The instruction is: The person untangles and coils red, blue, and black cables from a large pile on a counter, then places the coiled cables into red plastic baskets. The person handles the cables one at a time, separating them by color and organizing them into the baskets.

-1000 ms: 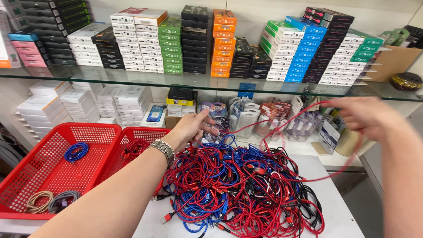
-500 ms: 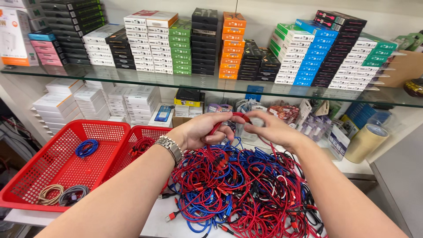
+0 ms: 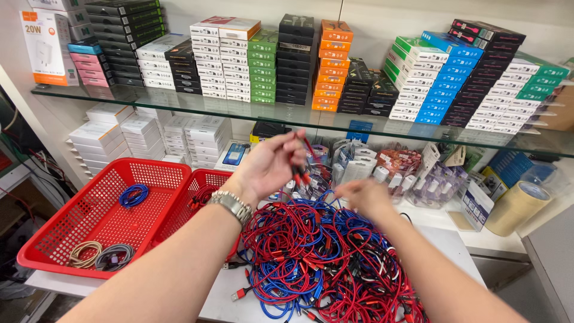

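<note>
A big tangled pile of red and blue cables (image 3: 323,263) lies on the white counter in front of me. My left hand (image 3: 269,167), with a metal watch on its wrist, is raised above the pile and grips a folded red cable (image 3: 301,164) whose ends hang down. My right hand (image 3: 362,196) is blurred, just right of and below the left, over the top of the pile; whether it holds a strand I cannot tell.
Two red baskets stand at the left: the big one (image 3: 78,227) holds a blue coil and beige and grey coils, the smaller one (image 3: 197,191) holds red cables. A glass shelf (image 3: 299,116) with stacked boxes runs overhead. Tape rolls (image 3: 517,206) sit at the right.
My hands came together over the pile, then the left lifted the red cable higher while the right dropped toward the pile. The view shifted slightly left.
</note>
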